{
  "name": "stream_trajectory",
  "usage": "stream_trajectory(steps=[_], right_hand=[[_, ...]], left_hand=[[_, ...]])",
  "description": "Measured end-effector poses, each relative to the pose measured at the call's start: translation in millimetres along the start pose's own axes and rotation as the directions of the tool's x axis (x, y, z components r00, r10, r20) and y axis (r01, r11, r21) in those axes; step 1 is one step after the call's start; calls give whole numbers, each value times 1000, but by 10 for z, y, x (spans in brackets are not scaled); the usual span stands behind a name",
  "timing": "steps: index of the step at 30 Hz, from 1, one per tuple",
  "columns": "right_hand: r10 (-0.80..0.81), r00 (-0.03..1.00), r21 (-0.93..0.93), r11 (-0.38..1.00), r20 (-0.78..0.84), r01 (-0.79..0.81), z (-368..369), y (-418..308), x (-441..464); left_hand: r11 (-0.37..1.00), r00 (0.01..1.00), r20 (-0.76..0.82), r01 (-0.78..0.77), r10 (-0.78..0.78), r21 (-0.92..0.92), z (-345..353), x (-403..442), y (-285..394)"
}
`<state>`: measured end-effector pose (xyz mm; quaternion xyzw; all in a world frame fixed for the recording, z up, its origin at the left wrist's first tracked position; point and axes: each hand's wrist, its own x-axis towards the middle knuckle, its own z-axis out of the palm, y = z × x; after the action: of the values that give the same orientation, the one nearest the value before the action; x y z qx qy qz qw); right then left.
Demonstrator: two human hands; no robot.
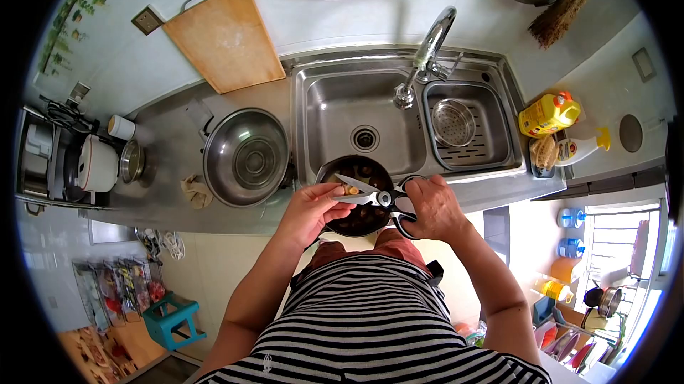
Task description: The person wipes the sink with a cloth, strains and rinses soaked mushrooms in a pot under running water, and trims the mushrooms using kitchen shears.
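Note:
My right hand [436, 207] grips kitchen scissors [385, 199] by their black handles. The steel blades are spread and point left, toward my left hand [313, 211]. Its fingers pinch a small tan piece of food [350, 189] that looks like a mushroom, partly covered by the fingers and lying between the blades. Below both hands is a dark round bowl [329, 167] at the sink's front edge. Several dark brown pieces sit in it, in what seems to be liquid; the hands and scissors hide part of them.
Behind the bowl is a steel sink [320, 120] with a faucet [433, 45] and a strainer basket [453, 124]. A large steel basin [246, 157], a cloth [196, 192] and a leaning cutting board [226, 38] are left. Yellow detergent [548, 115] and a spray bottle [581, 147] stand right.

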<state>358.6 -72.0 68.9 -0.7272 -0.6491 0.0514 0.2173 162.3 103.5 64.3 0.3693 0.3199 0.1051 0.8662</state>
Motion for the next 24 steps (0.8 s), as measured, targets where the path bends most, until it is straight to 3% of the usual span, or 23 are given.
stream_trajectory(steps=[16, 24], right_hand=[[-28, 999, -20, 999, 26, 28, -3, -34, 21], [-62, 994, -27, 998, 93, 64, -15, -8, -2]], left_hand=[[998, 1000, 15, 6, -5, -70, 0, -34, -81], [987, 993, 115, 32, -14, -156, -71, -37, -118]])
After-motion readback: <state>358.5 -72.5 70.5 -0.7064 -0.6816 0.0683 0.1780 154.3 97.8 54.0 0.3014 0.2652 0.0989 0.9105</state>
